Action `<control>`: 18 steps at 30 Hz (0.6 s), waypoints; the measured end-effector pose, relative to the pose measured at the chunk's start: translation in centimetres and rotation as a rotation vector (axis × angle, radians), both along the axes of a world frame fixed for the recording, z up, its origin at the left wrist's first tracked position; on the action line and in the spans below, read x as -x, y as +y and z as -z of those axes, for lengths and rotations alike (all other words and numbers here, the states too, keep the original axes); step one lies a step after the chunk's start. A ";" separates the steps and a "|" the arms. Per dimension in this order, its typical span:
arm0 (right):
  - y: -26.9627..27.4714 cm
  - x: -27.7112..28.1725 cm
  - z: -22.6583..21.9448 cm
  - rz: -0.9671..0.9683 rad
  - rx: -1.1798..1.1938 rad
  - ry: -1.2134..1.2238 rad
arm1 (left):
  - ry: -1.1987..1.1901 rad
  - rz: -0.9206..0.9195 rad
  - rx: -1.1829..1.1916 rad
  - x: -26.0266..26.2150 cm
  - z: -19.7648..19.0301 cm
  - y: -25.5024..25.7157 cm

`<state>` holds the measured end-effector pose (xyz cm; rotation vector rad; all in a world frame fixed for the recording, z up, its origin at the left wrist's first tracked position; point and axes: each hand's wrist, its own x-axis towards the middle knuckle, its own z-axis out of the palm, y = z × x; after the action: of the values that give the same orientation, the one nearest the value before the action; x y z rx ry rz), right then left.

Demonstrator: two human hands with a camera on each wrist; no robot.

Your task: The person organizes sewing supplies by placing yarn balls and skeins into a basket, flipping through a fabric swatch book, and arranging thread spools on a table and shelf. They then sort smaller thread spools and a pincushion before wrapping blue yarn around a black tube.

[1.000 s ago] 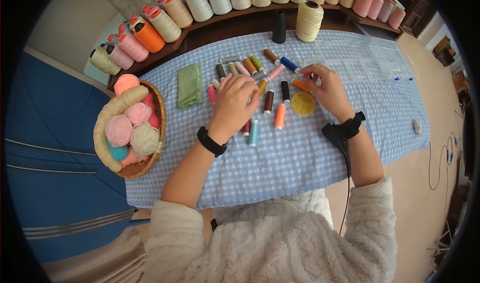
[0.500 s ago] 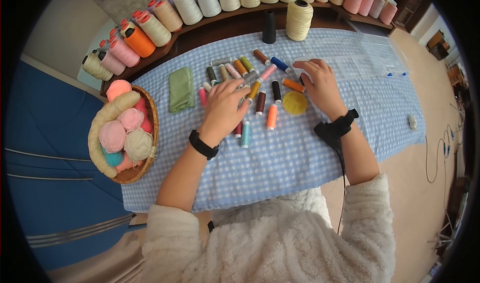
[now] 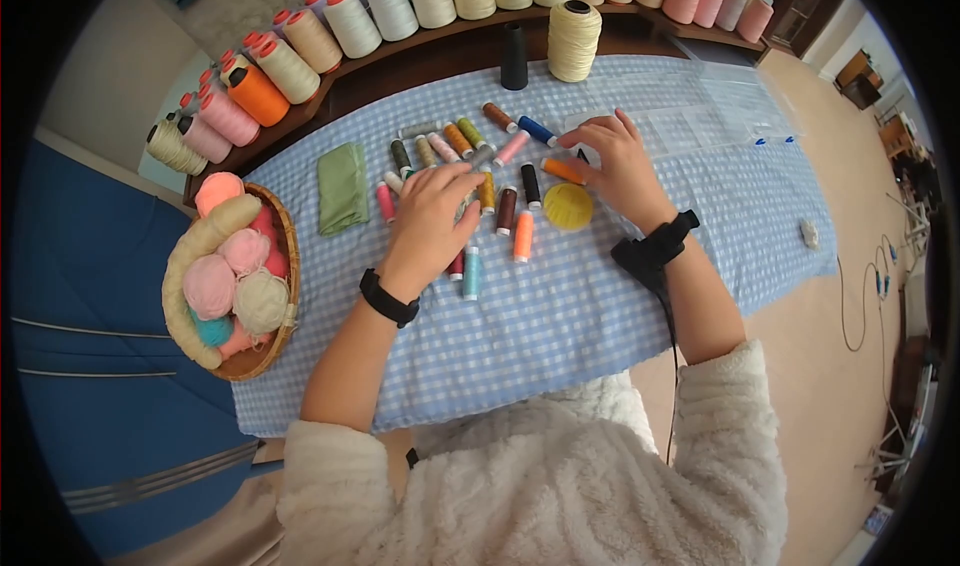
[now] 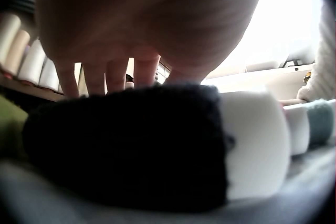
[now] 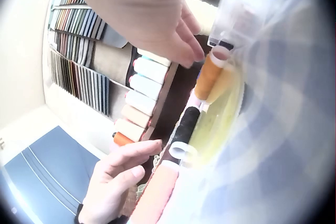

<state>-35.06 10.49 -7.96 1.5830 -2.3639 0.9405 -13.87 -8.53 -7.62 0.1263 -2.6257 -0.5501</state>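
My left hand hovers palm down over the left part of a group of thread spools, its fingers loosely extended. Beneath that palm, a dark spool with a white end fills the left wrist view. At the group's right side, my right hand has its fingers spread, near an orange spool. A round yellow dish sits below this spool. Between the hands lie a black spool, a dark brown one and a mustard one. Neither hand holds anything visible.
A basket of yarn balls stands at the left, beside a folded green cloth. Clear plastic boxes lie at the right back. A black cone and a cream thread cone stand before a shelf of large cones.
The head view has shifted, moving the table leftward in frame. My right fingers have spread apart from a closer pose above the orange spool. The left hand stays over the spools.
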 end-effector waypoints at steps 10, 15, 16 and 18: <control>0.0 0.0 0.0 -0.111 -0.027 0.064 | -0.076 -0.106 -0.044 -0.1 -0.6 0.1; 0.1 -0.2 0.6 -0.245 -0.115 -0.012 | -0.014 0.001 0.107 -0.1 0.6 -0.4; 0.1 -0.3 0.8 -0.268 -0.133 -0.040 | -0.036 0.010 0.104 -0.1 0.3 -0.2; 0.1 -0.1 0.9 -0.266 -0.116 -0.041 | -0.113 -0.031 0.021 -0.1 -0.1 0.1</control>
<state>-34.97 10.63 -8.88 1.9792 -2.3109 0.9038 -13.72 -8.43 -7.55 0.1967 -2.7330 -0.5181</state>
